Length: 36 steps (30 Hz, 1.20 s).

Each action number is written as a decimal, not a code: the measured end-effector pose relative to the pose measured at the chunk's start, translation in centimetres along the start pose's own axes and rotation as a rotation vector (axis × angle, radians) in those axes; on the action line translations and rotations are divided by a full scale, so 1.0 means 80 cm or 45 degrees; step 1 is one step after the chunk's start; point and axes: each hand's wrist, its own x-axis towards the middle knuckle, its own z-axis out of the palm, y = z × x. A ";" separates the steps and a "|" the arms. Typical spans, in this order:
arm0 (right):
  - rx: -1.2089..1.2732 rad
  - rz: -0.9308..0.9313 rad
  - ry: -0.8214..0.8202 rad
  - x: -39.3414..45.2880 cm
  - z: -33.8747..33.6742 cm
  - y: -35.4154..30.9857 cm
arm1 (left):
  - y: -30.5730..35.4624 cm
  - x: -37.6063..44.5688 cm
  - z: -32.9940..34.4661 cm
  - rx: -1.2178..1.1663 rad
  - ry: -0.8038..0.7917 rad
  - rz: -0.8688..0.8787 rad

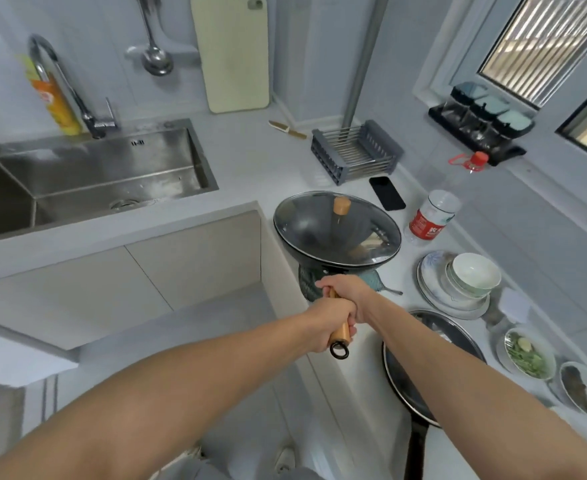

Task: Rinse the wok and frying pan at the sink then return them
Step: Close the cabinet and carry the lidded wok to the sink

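While the sink [88, 174] sits dry-looking and unused at the worktop's [250, 157] far left corner, the wok [333, 237] is at the inner corner of the worktop, where the run turns toward the window, so the step in hand reads as the very first: lifting the wok to carry it to the sink. It wears a glass lid [337, 223] with a wooden knob, and it seems raised a little off a green trivet [311, 282], though the view is too soft to be sure it has left it. Nearer along the right run, at the worktop's front edge, the frying pan [420, 375] lies untouched, partly hidden by the right forearm. Both hands are on the wok's wooden handle [341, 332]: the left hand [330, 323] is wrapped round it near the ring end, and the right hand [345, 289] is clamped round it closer to the bowl. The next move calls for a level swing left to the sink, keeping the loose lid from sliding, or setting it down first.
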 end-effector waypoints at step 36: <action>-0.411 -0.079 -0.772 0.141 0.679 -0.409 | 0.210 -0.022 -0.712 -0.587 0.576 0.034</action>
